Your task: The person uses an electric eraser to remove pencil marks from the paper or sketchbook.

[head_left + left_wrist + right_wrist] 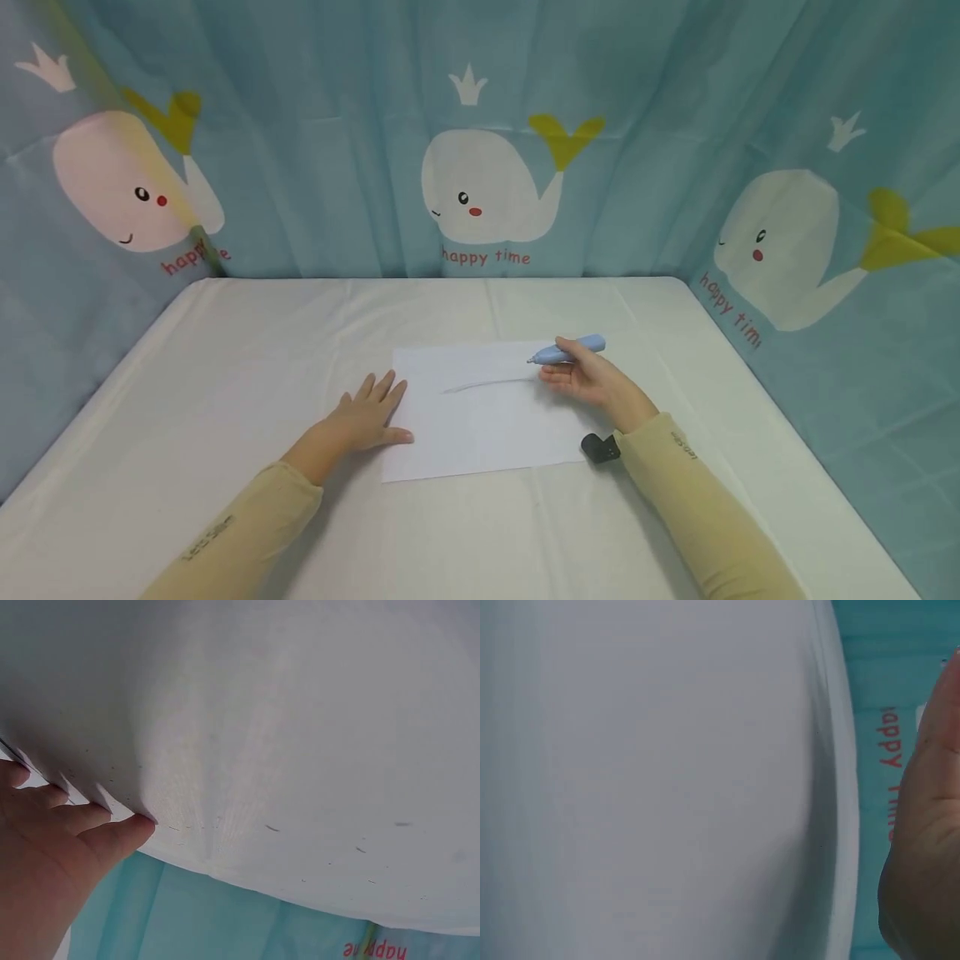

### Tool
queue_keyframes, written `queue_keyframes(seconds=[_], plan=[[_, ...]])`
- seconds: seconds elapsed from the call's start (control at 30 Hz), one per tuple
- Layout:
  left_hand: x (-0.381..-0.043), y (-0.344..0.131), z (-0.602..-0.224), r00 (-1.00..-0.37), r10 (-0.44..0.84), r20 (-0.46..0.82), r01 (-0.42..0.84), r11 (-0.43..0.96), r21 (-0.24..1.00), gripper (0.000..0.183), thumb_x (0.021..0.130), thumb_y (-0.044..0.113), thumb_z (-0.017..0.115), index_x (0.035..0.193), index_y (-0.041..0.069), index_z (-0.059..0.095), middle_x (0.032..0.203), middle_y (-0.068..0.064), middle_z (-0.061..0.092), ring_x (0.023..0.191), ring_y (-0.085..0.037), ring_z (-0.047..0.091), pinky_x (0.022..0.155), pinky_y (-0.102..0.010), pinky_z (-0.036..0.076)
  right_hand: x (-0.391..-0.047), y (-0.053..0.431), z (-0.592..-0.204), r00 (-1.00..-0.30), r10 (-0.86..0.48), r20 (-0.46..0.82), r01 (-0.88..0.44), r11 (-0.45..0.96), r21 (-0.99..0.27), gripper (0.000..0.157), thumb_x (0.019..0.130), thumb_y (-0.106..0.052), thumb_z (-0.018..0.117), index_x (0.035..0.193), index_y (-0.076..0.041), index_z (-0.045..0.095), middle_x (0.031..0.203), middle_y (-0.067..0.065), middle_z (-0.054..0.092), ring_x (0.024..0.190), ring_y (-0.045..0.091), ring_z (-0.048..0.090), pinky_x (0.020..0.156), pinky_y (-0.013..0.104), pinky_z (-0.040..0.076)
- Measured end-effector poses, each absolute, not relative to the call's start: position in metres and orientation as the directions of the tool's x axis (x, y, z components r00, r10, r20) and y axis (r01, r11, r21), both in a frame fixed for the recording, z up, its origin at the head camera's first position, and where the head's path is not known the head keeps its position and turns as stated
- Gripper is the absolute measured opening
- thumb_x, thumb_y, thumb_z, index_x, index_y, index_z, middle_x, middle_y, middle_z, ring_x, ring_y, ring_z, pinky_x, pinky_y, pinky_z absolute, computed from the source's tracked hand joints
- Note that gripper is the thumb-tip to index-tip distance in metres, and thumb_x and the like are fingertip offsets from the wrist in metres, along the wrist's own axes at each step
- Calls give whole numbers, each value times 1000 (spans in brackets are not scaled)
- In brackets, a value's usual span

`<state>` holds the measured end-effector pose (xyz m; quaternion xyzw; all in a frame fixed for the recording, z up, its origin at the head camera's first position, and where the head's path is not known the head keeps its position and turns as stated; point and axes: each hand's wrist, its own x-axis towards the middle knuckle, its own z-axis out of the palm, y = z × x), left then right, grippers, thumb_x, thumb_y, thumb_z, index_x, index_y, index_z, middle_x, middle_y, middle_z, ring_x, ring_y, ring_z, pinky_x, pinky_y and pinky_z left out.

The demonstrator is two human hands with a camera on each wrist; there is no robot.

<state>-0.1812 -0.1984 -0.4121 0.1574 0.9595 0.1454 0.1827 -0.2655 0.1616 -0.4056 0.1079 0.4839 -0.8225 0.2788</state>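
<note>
Two-handed work: left hand [366,418], fingers spread, should keep paper [480,437] flat; right hand [592,382], pinching blue pen-shaped tool [549,355], needs steadiness.

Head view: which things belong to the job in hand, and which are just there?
In use:
light-blue pen-shaped tool, held in the right hand
white paper, the left hand resting at its left edge

Just there:
whale-patterned curtain
black device by the right sleeve

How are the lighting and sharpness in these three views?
Head view: bright, the curtain lettering readable; left wrist view: dimmer, with dark shadow beside the left hand; right wrist view: also dim, shadow along the table edge, which looks bowed.
</note>
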Motion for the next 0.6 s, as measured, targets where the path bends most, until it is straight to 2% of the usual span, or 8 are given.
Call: queue_keyframes(seconds=[0.07,0.2,0.33,0.43,0.6], plan=[[-182,-198,-412,-884,354,-307,249,910,332,95,89,53,61,152,-4,20,157,-29,5,141,-53,0,104,-74,10,-266,162,-406,-817,-351,-458,560,-291,-776,19,104,-18,47,108,1,46,77,16,68,70,23,70,61,30,57],[-182,-197,-412,-883,350,-313,243,911,332,94,89,53,62,152,-4,20,157,-29,6,141,-53,0,103,-74,10,-269,161,-408,-827,-306,-472,543,-213,-812,11,99,-9,50,102,2,52,78,16,66,68,21,68,62,28,57],[-182,-197,-411,-885,344,-313,237,913,331,94,88,53,63,152,-4,21,157,-29,7,141,-53,1,104,-74,10,-271,157,-409,-845,-241,-477,509,-87,-856,14,97,-10,52,95,4,56,71,12,65,62,17,65,60,24,55],[-182,-197,-411,-885,344,-313,240,914,327,94,88,53,63,151,-4,22,157,-29,7,141,-53,2,103,-74,12,-272,156,-410,-854,-207,-478,483,26,-875,16,95,-10,53,96,5,57,68,8,64,58,13,63,58,21,54],[-182,-196,-409,-885,352,-303,254,913,318,94,88,52,64,151,-5,23,156,-30,9,141,-54,3,102,-75,14,-272,154,-410,-860,-124,-494,484,104,-869,16,92,-10,57,96,5,60,65,7,63,54,11,61,55,19,52]])
